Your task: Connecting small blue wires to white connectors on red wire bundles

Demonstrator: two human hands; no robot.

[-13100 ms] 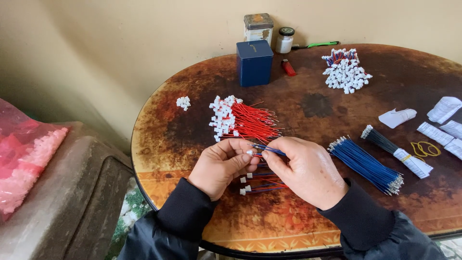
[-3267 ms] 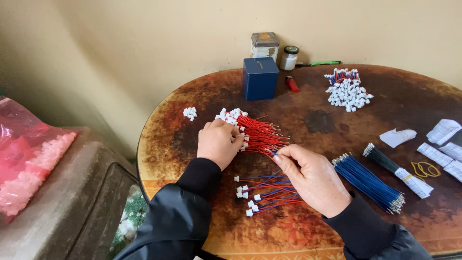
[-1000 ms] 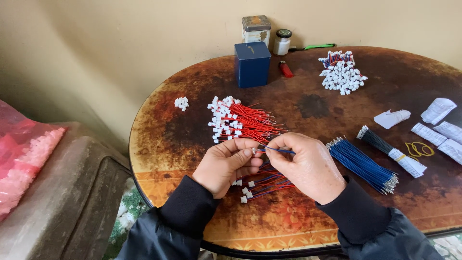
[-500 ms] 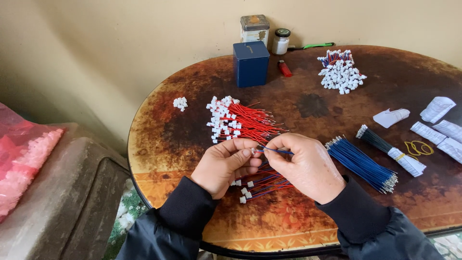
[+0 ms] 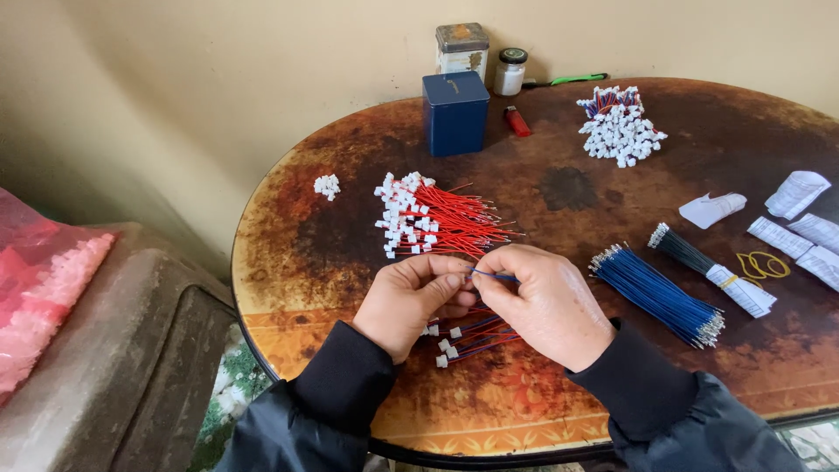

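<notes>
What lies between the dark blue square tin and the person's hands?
In the head view, between tin and hands: a pile of red wires with white connectors.

tins (image 5: 462, 48) – 2 | jar (image 5: 509, 70) – 1 | lighter (image 5: 517, 121) – 1 | wire bundles (image 5: 657, 294) – 2

round table (image 5: 350, 201), worn brown top with rusty patches | centre: red wires (image 5: 437, 220) with white plugs | front: finished red-and-blue pieces (image 5: 472, 336) (partly under the hands) | right: blue wire bundle (image 5: 657, 295), black bundle (image 5: 699, 262), rubber bands (image 5: 762, 265), paper slips (image 5: 800, 214) | back: blue box (image 5: 455, 114), tin (image 5: 462, 48), jar (image 5: 509, 71), lighter (image 5: 517, 121), plug heap (image 5: 619, 129)
</notes>
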